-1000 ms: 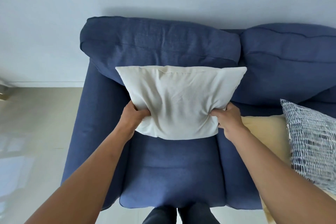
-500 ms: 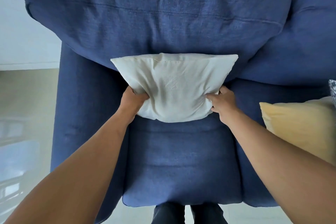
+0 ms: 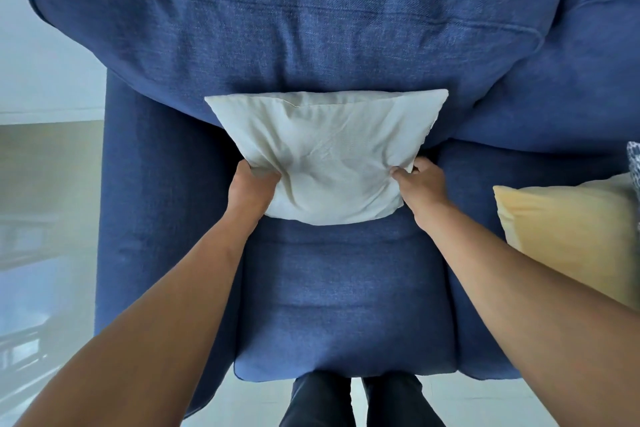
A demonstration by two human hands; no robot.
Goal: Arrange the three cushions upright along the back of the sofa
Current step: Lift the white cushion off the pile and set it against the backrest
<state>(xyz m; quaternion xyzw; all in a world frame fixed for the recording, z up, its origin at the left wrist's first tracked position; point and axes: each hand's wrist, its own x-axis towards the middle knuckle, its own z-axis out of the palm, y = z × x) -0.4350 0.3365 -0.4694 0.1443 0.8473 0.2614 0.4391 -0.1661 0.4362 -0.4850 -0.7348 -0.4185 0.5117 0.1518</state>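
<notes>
head camera looks down on my two bare arms reaching over the blue sofa (image 3: 311,305). my left hand (image 3: 251,191) pinches the lower left corner of the white cushion (image 3: 329,156), fingers curled tight into bunched fabric. my right hand (image 3: 420,184) clamps the lower right corner the same way, thumb on the front face. the white cushion stands upright, its top edge leaning against the sofa's back cushion (image 3: 294,28), its bottom on the seat. a yellow cushion (image 3: 568,229) lies on the seat to my right, well apart from the white one, and a patterned cushion (image 3: 634,163) shows just at the right edge, behind it.
</notes>
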